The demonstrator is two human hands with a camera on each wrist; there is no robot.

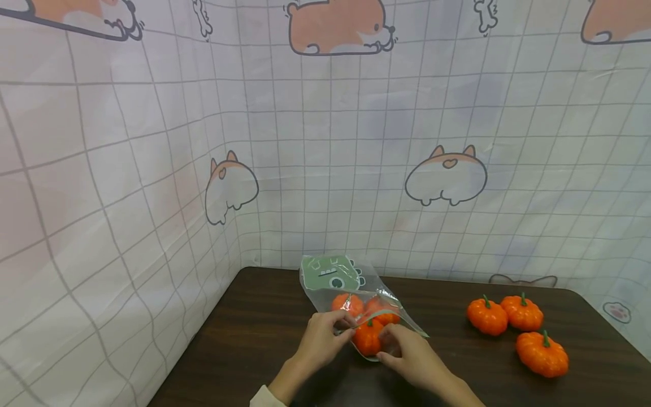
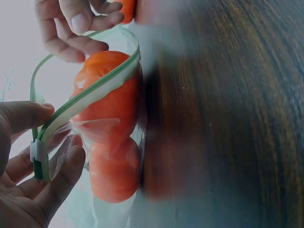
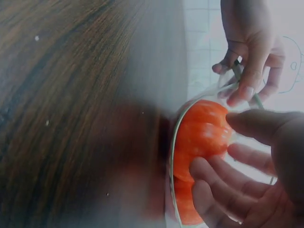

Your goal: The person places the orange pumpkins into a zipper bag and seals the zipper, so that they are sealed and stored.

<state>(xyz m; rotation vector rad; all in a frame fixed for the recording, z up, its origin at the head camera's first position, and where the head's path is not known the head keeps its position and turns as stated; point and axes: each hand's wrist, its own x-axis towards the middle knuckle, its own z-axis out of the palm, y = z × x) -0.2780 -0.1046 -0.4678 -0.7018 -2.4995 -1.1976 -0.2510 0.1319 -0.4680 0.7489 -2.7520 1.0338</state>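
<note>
A clear zip bag [image 1: 317, 297] with a green cartoon print lies on the dark table, three small orange pumpkins inside. The nearest pumpkin [image 1: 367, 339] sits at the bag's mouth, rimmed by a green zip strip [image 2: 95, 90]. My left hand [image 1: 322, 336] pinches the corner of the mouth beside the white slider [image 2: 38, 151]. Just right of the nearest pumpkin is my right hand [image 1: 409, 353], its fingers loosely bent and spread. Their tips come right up to the pumpkin [image 3: 202, 133] in the right wrist view, while the left wrist view shows that thumb standing off from it.
Three more orange pumpkins stand on the table at the right: one pumpkin [image 1: 487, 315] at the left of the group, another pumpkin [image 1: 522, 312] behind, a third pumpkin [image 1: 542, 354] nearer. A white gridded cloth [image 1: 330, 169] with cartoon dogs hangs behind and left of the table [image 1: 244, 339].
</note>
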